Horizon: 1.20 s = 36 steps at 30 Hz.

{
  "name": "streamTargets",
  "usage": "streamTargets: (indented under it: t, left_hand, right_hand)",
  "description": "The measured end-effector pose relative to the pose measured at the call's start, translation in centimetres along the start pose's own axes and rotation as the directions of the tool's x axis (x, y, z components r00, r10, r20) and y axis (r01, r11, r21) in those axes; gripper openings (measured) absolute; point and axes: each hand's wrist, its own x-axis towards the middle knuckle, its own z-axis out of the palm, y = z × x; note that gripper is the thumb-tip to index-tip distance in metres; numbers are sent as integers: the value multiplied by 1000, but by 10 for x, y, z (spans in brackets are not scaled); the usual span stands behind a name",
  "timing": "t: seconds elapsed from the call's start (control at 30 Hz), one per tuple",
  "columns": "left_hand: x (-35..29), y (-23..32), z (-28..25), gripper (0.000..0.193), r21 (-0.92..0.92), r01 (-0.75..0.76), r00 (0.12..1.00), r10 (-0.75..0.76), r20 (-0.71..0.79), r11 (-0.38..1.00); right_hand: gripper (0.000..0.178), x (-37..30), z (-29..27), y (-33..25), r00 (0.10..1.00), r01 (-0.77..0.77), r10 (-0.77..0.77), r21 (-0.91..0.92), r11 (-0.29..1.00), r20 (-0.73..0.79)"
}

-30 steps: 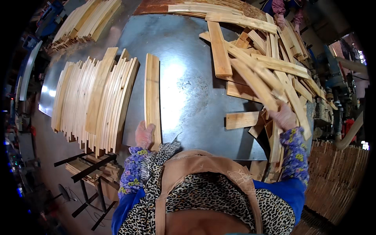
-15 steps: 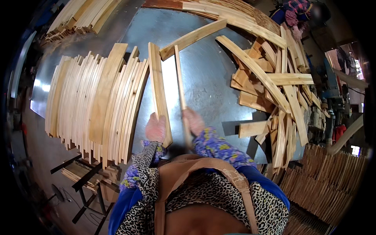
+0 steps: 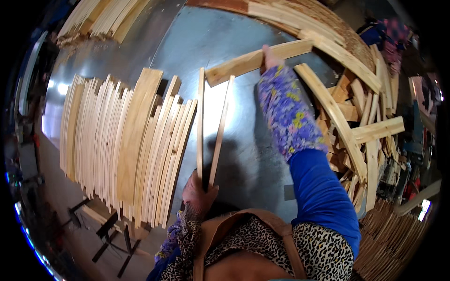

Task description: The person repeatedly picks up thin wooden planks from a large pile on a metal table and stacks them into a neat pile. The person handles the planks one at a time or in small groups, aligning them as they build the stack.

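Observation:
My left hand [image 3: 197, 193] is closed around the near ends of two thin wooden slats, a left slat [image 3: 200, 126] and a right slat [image 3: 221, 129]. Both stand on edge and spread apart toward their far ends. Farther off, my right arm reaches out and my right hand [image 3: 271, 58] grips a pale wooden board [image 3: 236, 65] that lies crosswise beyond the slats. Part of that hand's fingers is hidden behind the board. Left of the slats, a row of wooden slats [image 3: 101, 140] stands packed side by side, with a wider board [image 3: 138, 140] resting on it.
A jumbled heap of boards [image 3: 375, 131] covers the right side of the metal table [image 3: 253, 154]. More slats [image 3: 105, 18] lie at the far left. A co-worker [image 3: 391, 37] is at the far right. Stacked wood [image 3: 393, 239] stands at the lower right, a dark metal stand [image 3: 110, 229] at the lower left.
My right hand has let go of the right slat and moved far forward onto the crosswise board. My left hand now holds both slats, nearer my body.

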Motion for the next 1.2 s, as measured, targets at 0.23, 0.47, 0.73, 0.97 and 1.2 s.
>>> streamTargets:
  t: [0.23, 0.47, 0.73, 0.97, 1.2]
  left_hand:
    - [-7, -21, 3, 67, -2, -36, 999, 36, 6, 999]
    - [-53, -74, -55, 56, 339, -141, 984, 170, -56, 930]
    - [-22, -176, -222, 71, -472, 51, 991, -101, -82, 880]
    - [-5, -206, -249, 41, 253, -39, 949, 115, -294, 967]
    - [-5, -153, -214, 52, 144, -157, 861, 207, -465, 977]
  right_hand:
    - [20, 50, -35, -36, 997, -17, -8, 300, 954, 80]
    - [27, 15, -113, -45, 984, 102, -176, 698, 708, 36]
    - [17, -196, -9, 151, 697, 670, -504, -212, 711, 510]
    - [76, -375, 108, 205, 526, 213, -15, -114, 970, 850]
    - [47, -214, -200, 107, 821, 378, -542, -883, 277, 182]
